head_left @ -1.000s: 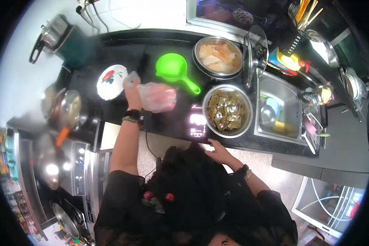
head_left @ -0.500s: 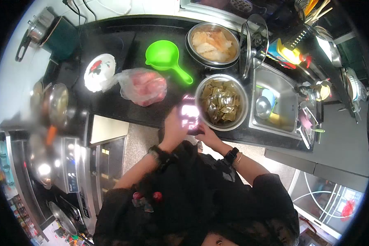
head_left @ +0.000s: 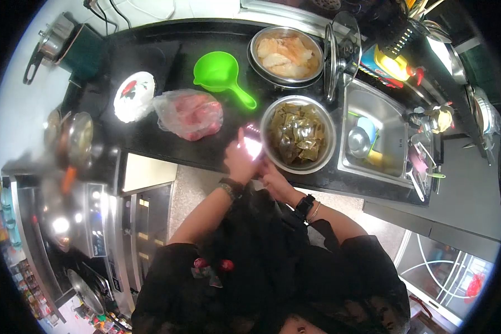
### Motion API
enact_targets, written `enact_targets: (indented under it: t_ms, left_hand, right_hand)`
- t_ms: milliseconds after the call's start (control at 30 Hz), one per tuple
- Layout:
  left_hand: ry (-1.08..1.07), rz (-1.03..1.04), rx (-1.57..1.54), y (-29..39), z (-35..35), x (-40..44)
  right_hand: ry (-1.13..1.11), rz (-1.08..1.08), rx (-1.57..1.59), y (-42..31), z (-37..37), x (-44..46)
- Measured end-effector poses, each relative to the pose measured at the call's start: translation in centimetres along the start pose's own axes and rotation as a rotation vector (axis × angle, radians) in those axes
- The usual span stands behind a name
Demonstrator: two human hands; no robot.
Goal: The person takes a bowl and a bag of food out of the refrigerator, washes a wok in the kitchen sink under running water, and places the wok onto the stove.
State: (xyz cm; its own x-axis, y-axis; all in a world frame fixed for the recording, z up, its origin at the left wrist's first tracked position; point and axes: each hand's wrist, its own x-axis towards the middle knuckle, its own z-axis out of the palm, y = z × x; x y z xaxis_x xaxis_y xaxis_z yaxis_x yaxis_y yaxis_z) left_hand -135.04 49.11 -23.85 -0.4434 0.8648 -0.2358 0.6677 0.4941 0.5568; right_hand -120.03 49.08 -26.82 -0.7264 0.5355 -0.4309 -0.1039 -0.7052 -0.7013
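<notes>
Black stone bench [head_left: 150, 142] fills the middle of my view, and the phone [head_left: 253, 147] is at its near edge, just left of the steel bowl [head_left: 329, 142] of dark green leaves [head_left: 298, 131]. That bowl hems in the phone's right side. Beyond lie a bright green dipper [head_left: 216, 71], its handle slanting toward the leaves, and a second bowl [head_left: 254, 58] with pale, soaked-looking pieces [head_left: 285, 55]. Glass lids [head_left: 345, 55] stand upright beside it, near the sink [head_left: 348, 158] on the right. To the left, a clear bag [head_left: 189, 114] of pinkish-red contents rests beside the flowered white plate [head_left: 133, 97].

Bare black surface runs between bag and near edge, and a narrower strip separates bag from dipper. My left hand [head_left: 241, 162] touches the phone's left side; my right hand [head_left: 275, 181] is at its near end. Both sets of fingers are bent, but I cannot tell how firmly either closes. The phone's lit screen glares pinkish-white, washing out its details.
</notes>
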Motion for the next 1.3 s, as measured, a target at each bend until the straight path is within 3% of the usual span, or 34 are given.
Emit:
enact_targets:
  t_ms: [233, 467, 533, 567, 600, 633, 667, 733, 800, 833, 900, 1100, 1300]
  left_hand:
    - [-0.081, -0.017, 0.126, -1.2, -2.2, 0.4]
    - [-0.135, -0.026, 0.119, -2.9, -4.3, 1.0]
    - [-0.128, 0.064, -0.468, -6.1, -4.4, 2.0]
    - [-0.165, 0.099, -0.582, -7.7, -4.4, 2.2]
    - [-0.206, 0.131, -0.697, -8.9, -4.8, 2.2]
    - [-0.354, -0.059, -0.858, -6.5, -9.0, 0.4]
    - [-0.5, -0.255, -1.011, -5.2, -11.5, -0.7]
    - [-0.539, -0.244, -1.092, -6.8, -11.8, -1.2]
    - [-0.592, -0.05, -1.433, -8.5, -11.3, -1.4]
    - [-0.595, -0.045, -1.428, -8.2, -11.9, -1.7]
    - [-0.626, 0.164, -1.51, -7.2, -12.9, -2.7]
    - [-0.693, 0.251, -1.555, -4.9, -16.0, -4.0]
    - [-0.721, 0.21, -1.494, -4.8, -15.9, -4.1]
  right_hand:
    - [0.027, 0.058, 0.115, 1.1, 1.0, 0.5]
    - [-0.11, 0.044, 0.141, 0.7, 2.4, 0.7]
    - [-0.21, 0.0, 0.054, -0.2, 2.8, 0.9]
    - [-0.205, -0.004, 0.06, -0.8, 2.9, 0.9]
    - [-0.2, -0.094, -0.125, -1.7, 3.1, 1.0]
    - [-0.196, -0.186, -0.312, -2.6, 3.5, 1.1]
    - [-0.195, -0.192, -0.307, -3.6, 4.3, 1.1]
    - [-0.005, -0.508, -0.803, -6.0, 6.8, 0.5]
    - [0.013, -0.586, -0.816, -8.3, 9.1, 0.3]
    - [-0.001, -0.631, -0.895, -9.2, 9.9, 0.3]
    - [-0.031, -0.762, -0.971, -10.9, 11.9, -0.1]
    - [-0.078, -0.757, -0.978, -12.1, 13.4, 0.1]
    - [-0.081, -0.782, -1.083, -13.4, 13.4, -0.1]
